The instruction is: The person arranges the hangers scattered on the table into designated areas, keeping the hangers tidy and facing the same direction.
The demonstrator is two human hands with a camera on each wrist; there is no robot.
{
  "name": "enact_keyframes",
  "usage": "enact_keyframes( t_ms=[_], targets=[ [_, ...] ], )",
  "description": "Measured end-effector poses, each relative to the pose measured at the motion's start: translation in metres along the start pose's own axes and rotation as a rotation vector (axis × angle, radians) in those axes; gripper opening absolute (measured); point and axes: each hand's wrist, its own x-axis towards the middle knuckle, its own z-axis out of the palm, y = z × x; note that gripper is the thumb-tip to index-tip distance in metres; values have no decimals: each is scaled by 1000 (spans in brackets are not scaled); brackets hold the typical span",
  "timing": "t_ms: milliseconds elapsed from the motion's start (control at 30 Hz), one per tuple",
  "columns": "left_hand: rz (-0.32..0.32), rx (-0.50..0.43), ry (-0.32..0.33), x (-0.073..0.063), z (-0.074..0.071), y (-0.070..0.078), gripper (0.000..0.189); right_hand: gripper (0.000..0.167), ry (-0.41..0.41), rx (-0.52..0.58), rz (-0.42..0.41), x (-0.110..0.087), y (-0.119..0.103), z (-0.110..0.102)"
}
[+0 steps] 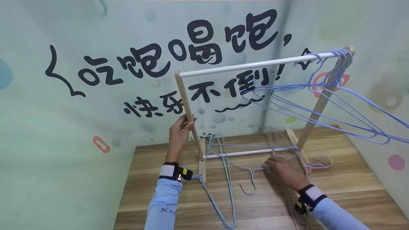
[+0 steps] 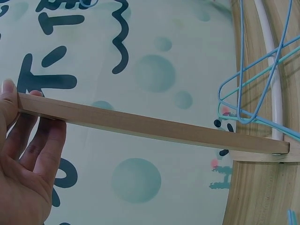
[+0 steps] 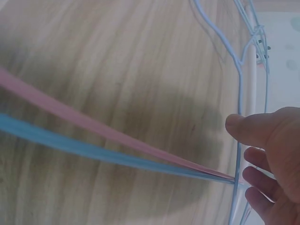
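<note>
A small clothes rack stands on the tabletop, with wooden posts and white bars. My left hand (image 1: 179, 132) grips its left wooden post (image 2: 140, 124), thumb on one side and fingers on the other. At the rack's base, my right hand (image 1: 284, 171) pinches the wire of a blue clothes hanger (image 1: 238, 163); the thumb (image 3: 248, 126) crosses the wire, and the index fingertip is hidden. That hanger's hook points toward me. Several blue hangers (image 1: 319, 111) hang bunched at the right end of the top bar (image 1: 255, 65).
Blue and green hangers (image 1: 231, 195) lean at the rack's lower left. Pink and blue hangers (image 1: 319, 165) lie by the right foot, their wires (image 3: 117, 136) running under my right hand. Behind the wooden tabletop (image 1: 345, 195) stands a wall (image 1: 80, 127) with black lettering.
</note>
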Motion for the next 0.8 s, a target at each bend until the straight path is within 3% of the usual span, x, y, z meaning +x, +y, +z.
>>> enact_keyframes(
  t_ms=[367, 800],
  targets=[
    [13, 10, 25, 1, 3, -2, 33, 28, 56, 41, -67, 0, 9, 13],
    [-21, -1, 9, 0, 1, 0, 33, 24, 93, -13, -92, 0, 9, 20]
  ],
)
